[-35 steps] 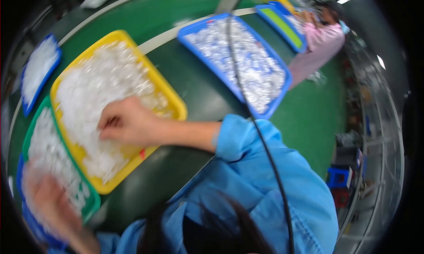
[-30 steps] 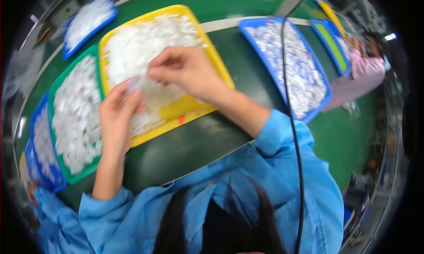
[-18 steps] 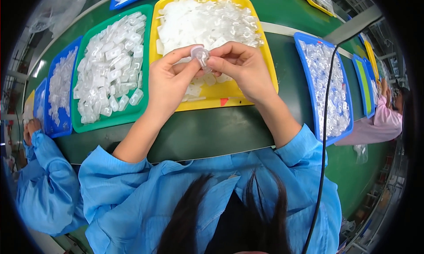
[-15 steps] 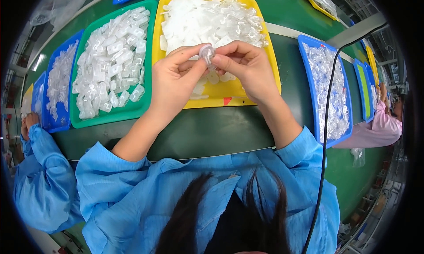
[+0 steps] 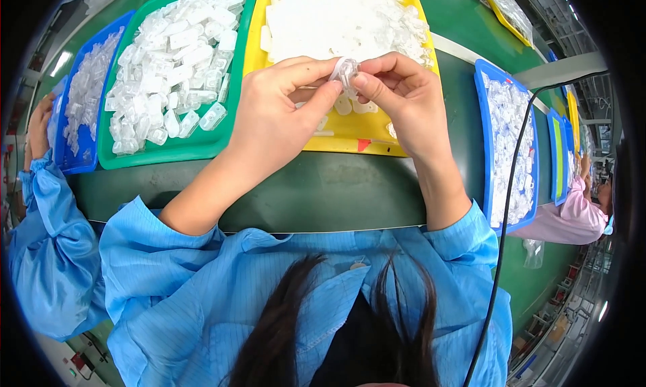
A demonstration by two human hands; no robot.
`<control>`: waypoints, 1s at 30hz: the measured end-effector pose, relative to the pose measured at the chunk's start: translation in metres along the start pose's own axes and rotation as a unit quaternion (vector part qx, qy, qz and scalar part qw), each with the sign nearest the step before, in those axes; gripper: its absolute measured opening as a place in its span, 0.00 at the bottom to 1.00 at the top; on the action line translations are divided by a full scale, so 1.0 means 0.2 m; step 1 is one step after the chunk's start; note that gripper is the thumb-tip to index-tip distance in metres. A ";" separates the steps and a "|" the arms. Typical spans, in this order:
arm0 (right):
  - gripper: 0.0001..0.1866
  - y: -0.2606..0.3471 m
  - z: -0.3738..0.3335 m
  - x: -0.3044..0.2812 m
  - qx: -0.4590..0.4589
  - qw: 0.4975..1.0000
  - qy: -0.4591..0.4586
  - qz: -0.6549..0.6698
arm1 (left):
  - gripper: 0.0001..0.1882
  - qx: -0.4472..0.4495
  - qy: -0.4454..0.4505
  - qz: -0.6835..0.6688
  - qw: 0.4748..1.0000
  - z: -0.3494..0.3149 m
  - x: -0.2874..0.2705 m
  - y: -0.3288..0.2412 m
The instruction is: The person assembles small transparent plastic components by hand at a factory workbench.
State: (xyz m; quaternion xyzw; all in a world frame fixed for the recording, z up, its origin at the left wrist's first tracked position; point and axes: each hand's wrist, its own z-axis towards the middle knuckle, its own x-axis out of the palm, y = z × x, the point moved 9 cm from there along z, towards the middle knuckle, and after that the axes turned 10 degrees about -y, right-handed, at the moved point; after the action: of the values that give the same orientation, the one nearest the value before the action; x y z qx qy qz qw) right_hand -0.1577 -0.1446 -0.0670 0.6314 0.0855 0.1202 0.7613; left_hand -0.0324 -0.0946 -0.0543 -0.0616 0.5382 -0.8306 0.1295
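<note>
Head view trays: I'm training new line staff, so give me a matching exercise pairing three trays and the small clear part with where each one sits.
Things:
1. green tray
2. yellow tray
3. blue tray with the black cable across it
4. small clear part

Places:
A. pinched between the fingertips of the left hand and right hand
B. to the person's right
C. directly under both hands
D. left of the yellow tray

Pairs: 1-D, 2-C, 3-B, 4-A
</note>
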 end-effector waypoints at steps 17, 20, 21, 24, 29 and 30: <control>0.07 0.01 -0.01 0.00 -0.002 1.000 -0.017 -0.011 | 0.15 -0.035 0.016 0.012 0.999 -0.01 0.02 0.02; 0.07 0.01 -0.02 0.00 0.004 1.000 -0.013 -0.003 | 0.15 -0.022 0.006 -0.013 1.000 -0.01 0.01 0.03; 0.07 0.00 -0.02 0.01 0.007 1.000 -0.008 0.000 | 0.15 -0.019 0.001 -0.034 0.999 -0.01 0.01 0.03; 0.07 0.00 -0.02 0.00 0.010 1.000 -0.010 0.007 | 0.17 -0.062 0.029 -0.064 0.996 -0.01 0.03 0.06; 0.06 -0.01 -0.02 0.01 0.029 0.999 -0.023 -0.008 | 0.15 -0.116 0.008 -0.108 0.987 -0.04 0.02 0.11; 0.06 -0.01 -0.02 0.00 0.031 0.999 -0.027 -0.012 | 0.14 -0.126 -0.008 -0.119 0.985 -0.05 0.02 0.11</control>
State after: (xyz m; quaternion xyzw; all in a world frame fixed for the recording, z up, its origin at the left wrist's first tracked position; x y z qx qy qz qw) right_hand -0.1579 -0.1408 -0.0698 0.6563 0.0763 0.0912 0.7451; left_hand -0.0356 -0.0964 -0.0788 -0.1477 0.6263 -0.7650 0.0253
